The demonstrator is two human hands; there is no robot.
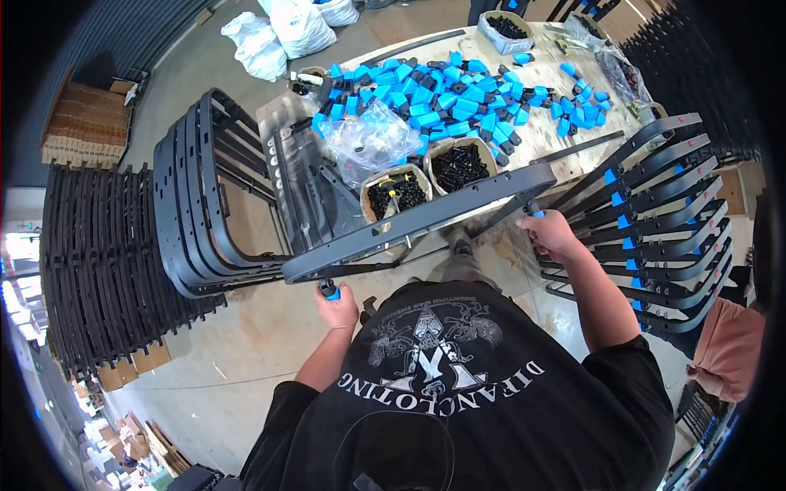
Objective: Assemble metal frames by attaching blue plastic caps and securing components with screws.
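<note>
A long black metal frame (426, 214) with rounded ends hangs slanted across my front, at the near edge of the worktable (565, 141). My left hand (338, 309) is closed round a short black part with a blue end under the frame's left end. At the other end, my right hand (547, 232) grips a similar blue-tipped part just below the frame. Just beyond the frame stand a box of small black parts (463, 168) and another box of dark parts (378, 202) with a yellow-and-black hand tool (391, 193) on top.
Blue-and-black plastic caps (446, 94) lie heaped on the table beside a clear plastic bag (372, 143). Black frames (184, 204) stand stacked at left; more frames with blue pieces (655, 221) stand at right. Another person's sleeve (729, 344) shows at far right.
</note>
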